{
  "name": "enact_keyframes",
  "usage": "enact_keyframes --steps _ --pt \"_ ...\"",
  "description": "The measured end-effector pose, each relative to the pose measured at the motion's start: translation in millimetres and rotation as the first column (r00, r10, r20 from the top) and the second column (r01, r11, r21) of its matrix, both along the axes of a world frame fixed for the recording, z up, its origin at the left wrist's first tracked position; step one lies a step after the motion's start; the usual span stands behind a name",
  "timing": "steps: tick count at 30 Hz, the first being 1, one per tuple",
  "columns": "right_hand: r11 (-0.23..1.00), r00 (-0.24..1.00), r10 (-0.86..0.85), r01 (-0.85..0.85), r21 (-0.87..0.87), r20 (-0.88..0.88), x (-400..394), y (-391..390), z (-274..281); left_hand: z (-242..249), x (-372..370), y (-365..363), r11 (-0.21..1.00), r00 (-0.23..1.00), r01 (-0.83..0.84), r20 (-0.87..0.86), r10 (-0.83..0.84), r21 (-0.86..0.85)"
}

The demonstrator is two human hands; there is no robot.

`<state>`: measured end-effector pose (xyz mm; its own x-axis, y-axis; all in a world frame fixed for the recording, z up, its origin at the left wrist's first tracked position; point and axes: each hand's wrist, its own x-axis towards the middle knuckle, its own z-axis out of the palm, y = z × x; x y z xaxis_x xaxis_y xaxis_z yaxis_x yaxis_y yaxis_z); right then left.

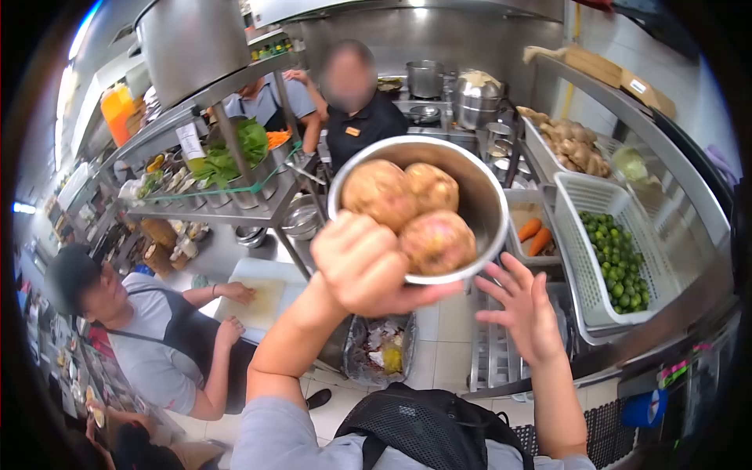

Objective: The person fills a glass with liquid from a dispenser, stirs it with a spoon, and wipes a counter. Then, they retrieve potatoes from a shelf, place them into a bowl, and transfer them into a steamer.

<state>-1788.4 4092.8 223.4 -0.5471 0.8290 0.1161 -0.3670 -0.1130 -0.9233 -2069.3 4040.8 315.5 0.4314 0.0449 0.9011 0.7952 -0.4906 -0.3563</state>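
Observation:
A round metal bowl (489,196) is raised high in front of me, tilted so that its inside shows. Three brown potatoes (379,193) lie in it. My left hand (360,262) grips the near left part of the rim, with the fingers curled and the thumb along the outside. Just below the bowl's right side is my right hand (521,309), fingers spread and palm up, holding nothing. Whether its fingertips touch the bowl, I cannot tell.
A white basket of green limes (615,266), two carrots (533,237) and ginger (576,147) sit on the right shelves. A waste bin (381,348) stands below. One person (172,337) works at a cutting board (262,294) on the left; others stand behind the shelf.

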Motion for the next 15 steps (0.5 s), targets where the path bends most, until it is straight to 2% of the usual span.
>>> enact_keyframes --steps 1,3,5,6,7,8,9,10,11,13,14,15 --pt "1.0 1.0 0.031 -0.031 -0.001 0.002 -9.9 10.0 -7.3 -11.2 -4.7 -2.4 1.0 1.0 0.007 -0.029 -0.008 -0.02" --pt "0.954 0.949 0.216 -0.255 -0.156 -0.229 -33.7 34.8 -17.1 -30.6 -11.6 -9.1 0.997 0.993 0.067 -0.097 -0.07 -0.033" --pt "0.914 0.909 0.282 -0.351 -0.203 -0.306 -49.9 45.8 -32.9 -54.6 -21.5 -14.8 0.985 0.981 0.135 -0.127 -0.149 -0.111" --pt "0.943 0.945 0.22 -0.27 -0.197 -0.242 -55.4 48.4 -54.5 -67.2 -25.1 -14.9 0.977 0.969 0.169 -0.157 -0.189 -0.13" --pt "0.926 0.953 0.195 -0.257 -0.278 -0.232 -64.1 50.3 -74.2 -80.7 -31.2 -14.4 0.963 0.952 0.223 -0.179 -0.249 -0.154" --pt "0.902 0.972 0.171 -0.22 -0.371 -0.161 -75.0 52.7 -89.9 -99.2 -41.9 -12.9 0.975 0.969 0.161 -0.164 -0.186 -0.156" --pt "0.869 0.983 0.161 -0.185 -0.459 -0.091 -84.3 50.1 -100.3 -123.0 -50.8 -10.8 0.949 0.969 0.17 -0.13 -0.21 -0.266" --pt "0.809 0.983 0.149 -0.184 -0.559 -0.109 -91.5 53.5 -124.4 -142.6 -59.2 -7.7 0.91 0.966 0.191 -0.094 -0.241 -0.368" --pt "0.831 0.988 0.112 -0.151 -0.535 -0.106 -101.1 54.2 -146.5 -155.1 -69.4 -5.1 0.915 0.973 0.162 -0.094 -0.21 -0.369" --pt "0.803 0.988 0.073 -0.141 -0.579 -0.138 -116.0 46.2 -164.7 -181.3 -84.8 -8.3 0.899 0.99 0.141 0.075 -0.121 -0.414" --pt "0.792 0.985 0.105 -0.166 -0.588 -0.136 -118.6 47.7 -181.2 -202.2 -91.6 -19.6 0.854 0.979 0.118 0.206 -0.013 -0.508" --pt "0.82 0.988 0.062 -0.131 -0.558 -0.141 -121.3 51.9 -201.9 -220.1 -95.4 -29.0 0.851 0.978 0.094 0.207 0.018 -0.517"
